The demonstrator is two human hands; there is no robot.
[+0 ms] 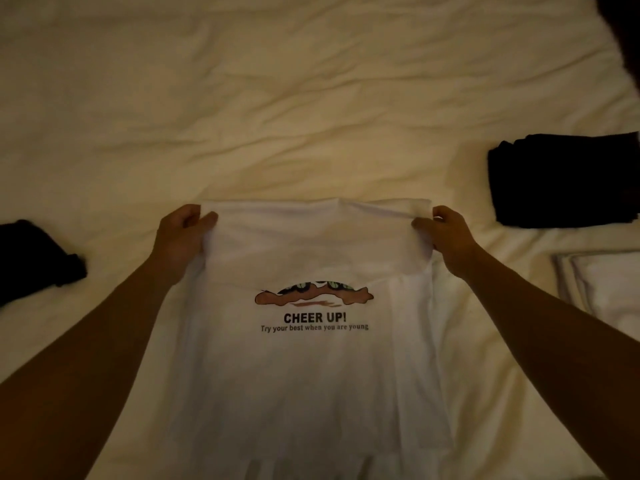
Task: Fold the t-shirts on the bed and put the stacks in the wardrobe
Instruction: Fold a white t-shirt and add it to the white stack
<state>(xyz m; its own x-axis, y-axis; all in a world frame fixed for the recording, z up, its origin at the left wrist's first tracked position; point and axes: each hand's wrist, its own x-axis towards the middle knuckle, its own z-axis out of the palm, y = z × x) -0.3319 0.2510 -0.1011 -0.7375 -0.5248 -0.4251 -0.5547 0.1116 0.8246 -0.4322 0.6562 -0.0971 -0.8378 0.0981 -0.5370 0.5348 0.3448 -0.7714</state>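
1. Your left hand (181,233) grips the left corner of the far folded edge of the white cotton t-shirt (311,375), with the fingers curled round the cloth and the thumb pressed on top.
2. Your right hand (446,233) does the same at the right corner of that edge, fingers curled and pinching the fabric.
3. The white t-shirt lies lengthwise in the middle of the cream, wrinkled bed sheet (277,98), between your two forearms, its sides already turned in to make a long narrow strip.
4. The strip's far part is doubled over towards you; this flap hangs between your hands and covers the top of the printed picture (313,294).
5. Below the flap you can read the black lettering "CHEER UP!" (314,318) and a smaller line beneath it.
6. A folded stack of black clothing (564,181) sits on the sheet to your right, well apart from the white t-shirt.
7. Just nearer you than that stack lies a folded pile of white cloth (602,285), partly cut off by the picture's right edge.
8. A crumpled black garment (34,258) lies on the sheet to your left, beside your left forearm but not touching it.
9. The lighting is dim, so finer details of the dark items cannot be told.
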